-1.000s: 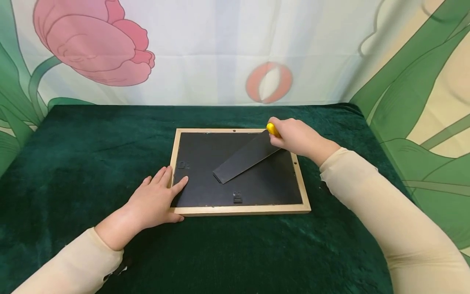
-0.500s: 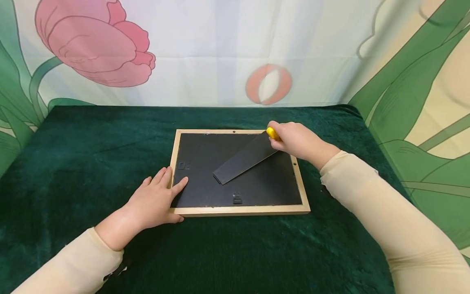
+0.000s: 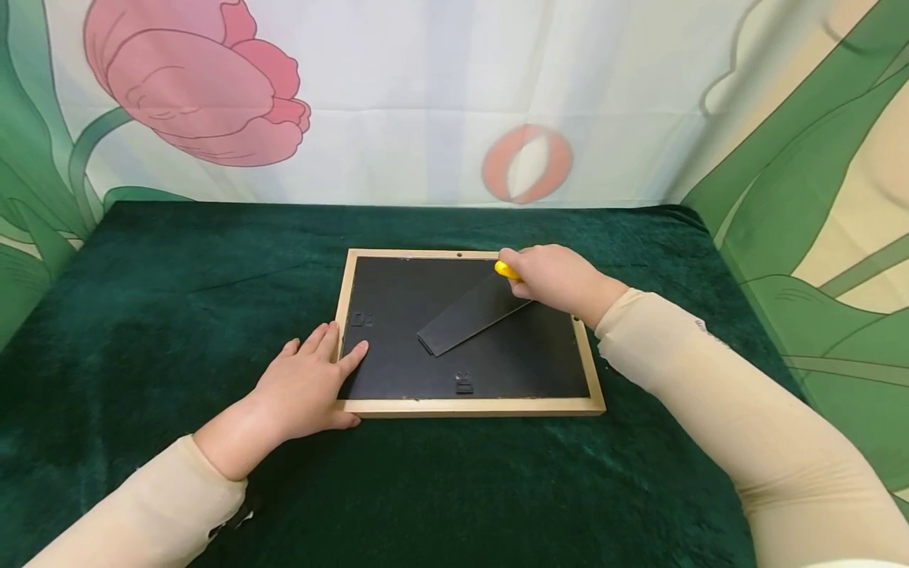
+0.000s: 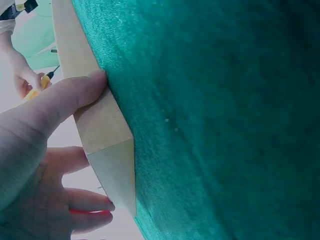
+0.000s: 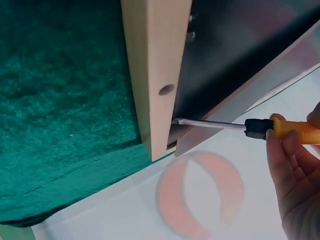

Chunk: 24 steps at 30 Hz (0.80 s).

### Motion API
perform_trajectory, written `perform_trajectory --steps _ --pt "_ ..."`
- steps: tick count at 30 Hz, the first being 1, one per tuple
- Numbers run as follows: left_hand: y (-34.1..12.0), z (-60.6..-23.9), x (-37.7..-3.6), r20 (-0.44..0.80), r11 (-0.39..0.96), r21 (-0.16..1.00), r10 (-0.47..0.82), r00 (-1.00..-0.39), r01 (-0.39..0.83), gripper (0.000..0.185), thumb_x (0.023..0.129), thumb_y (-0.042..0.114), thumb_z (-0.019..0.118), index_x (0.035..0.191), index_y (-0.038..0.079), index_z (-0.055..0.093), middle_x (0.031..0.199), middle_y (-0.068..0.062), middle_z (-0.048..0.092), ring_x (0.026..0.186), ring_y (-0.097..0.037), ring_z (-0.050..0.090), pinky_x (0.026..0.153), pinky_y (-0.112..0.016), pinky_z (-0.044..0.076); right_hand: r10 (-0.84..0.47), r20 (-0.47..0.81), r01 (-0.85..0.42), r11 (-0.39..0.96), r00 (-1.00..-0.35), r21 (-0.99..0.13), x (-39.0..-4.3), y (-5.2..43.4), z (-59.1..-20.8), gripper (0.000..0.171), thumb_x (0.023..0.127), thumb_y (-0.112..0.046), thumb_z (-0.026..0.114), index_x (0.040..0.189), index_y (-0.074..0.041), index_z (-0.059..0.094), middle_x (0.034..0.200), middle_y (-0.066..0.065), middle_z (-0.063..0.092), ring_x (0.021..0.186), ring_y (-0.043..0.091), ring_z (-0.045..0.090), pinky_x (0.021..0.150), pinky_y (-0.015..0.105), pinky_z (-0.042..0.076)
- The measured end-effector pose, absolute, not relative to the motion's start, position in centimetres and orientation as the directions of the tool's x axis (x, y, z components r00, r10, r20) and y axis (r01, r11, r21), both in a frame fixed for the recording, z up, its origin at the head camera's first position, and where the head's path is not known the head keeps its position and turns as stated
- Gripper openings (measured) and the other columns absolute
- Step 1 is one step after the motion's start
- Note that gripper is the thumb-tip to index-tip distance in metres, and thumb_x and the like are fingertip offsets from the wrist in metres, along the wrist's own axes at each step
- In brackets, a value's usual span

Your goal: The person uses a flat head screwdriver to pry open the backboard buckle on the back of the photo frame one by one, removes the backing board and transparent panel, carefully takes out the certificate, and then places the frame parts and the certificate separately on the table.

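A wooden picture frame (image 3: pixel 469 407) lies face down on the green cloth, its black backing board (image 3: pixel 398 300) up, with a black easel stand (image 3: pixel 469 317) raised slantwise across it. My left hand (image 3: pixel 308 386) rests flat with straight fingers on the frame's near left corner (image 4: pixel 107 145). My right hand (image 3: pixel 557 278) grips a yellow-handled screwdriver (image 3: pixel 506 270) at the far right of the backing. In the right wrist view the screwdriver (image 5: pixel 290 130) has its metal shaft tip at the frame's inner edge (image 5: pixel 155 75).
A dark green velvet cloth (image 3: pixel 177 315) covers the table to its edges. A printed flower backdrop (image 3: pixel 426 95) hangs behind and at both sides. Small black clips (image 3: pixel 463 383) sit on the backing near the front edge and the left edge.
My right hand with the screwdriver has moved a little left along the frame's far edge. The left hand has stayed on its corner.
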<state>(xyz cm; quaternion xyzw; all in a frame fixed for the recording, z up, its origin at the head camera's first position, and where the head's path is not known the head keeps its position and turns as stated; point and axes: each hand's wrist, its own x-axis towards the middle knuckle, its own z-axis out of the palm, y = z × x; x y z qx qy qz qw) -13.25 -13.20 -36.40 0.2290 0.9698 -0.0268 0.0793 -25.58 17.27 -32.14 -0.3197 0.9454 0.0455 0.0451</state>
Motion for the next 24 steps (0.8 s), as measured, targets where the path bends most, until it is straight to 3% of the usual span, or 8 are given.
perform_trajectory --steps 8,16,24 --pt "-13.1 -36.5 -13.2 -0.164 0.894 -0.023 0.438 -0.884 0.447 0.09 0.057 0.057 0.066 0.13 0.014 0.036 0.132 -0.025 0.024 0.119 -0.038 0.022 0.087 -0.055 0.025 -0.53 -0.106 -0.532 0.847 -0.841 -0.012 -26.0 17.9 -31.8 0.017 0.082 -0.02 0.054 0.088 -0.011 0.041 0.066 0.003 0.046 0.053 0.019 0.045 0.051 0.027 0.038" --pt "-12.7 -36.4 -13.1 -0.165 0.889 -0.038 0.445 -0.88 0.456 0.089 0.057 0.056 0.067 0.128 0.011 0.038 0.13 -0.025 0.027 0.118 -0.039 0.024 0.087 -0.055 0.026 -0.567 -0.122 -0.578 0.81 -0.815 0.094 -25.5 17.7 -32.7 0.022 0.081 -0.023 0.056 0.093 -0.009 0.044 0.07 0.003 0.053 0.055 0.017 0.047 0.055 0.027 0.043" --pt "-12.7 -36.2 -13.1 -0.138 0.889 -0.046 0.445 -0.885 0.455 0.086 0.057 0.054 0.068 0.126 0.01 0.042 0.128 -0.026 0.031 0.116 -0.039 0.028 0.086 -0.054 0.029 -0.48 -0.073 -0.471 0.875 -0.874 -0.114 -25.8 19.9 -32.0 0.015 0.085 -0.022 0.048 0.092 -0.013 0.038 0.066 0.005 0.045 0.053 0.02 0.044 0.05 0.027 0.037"
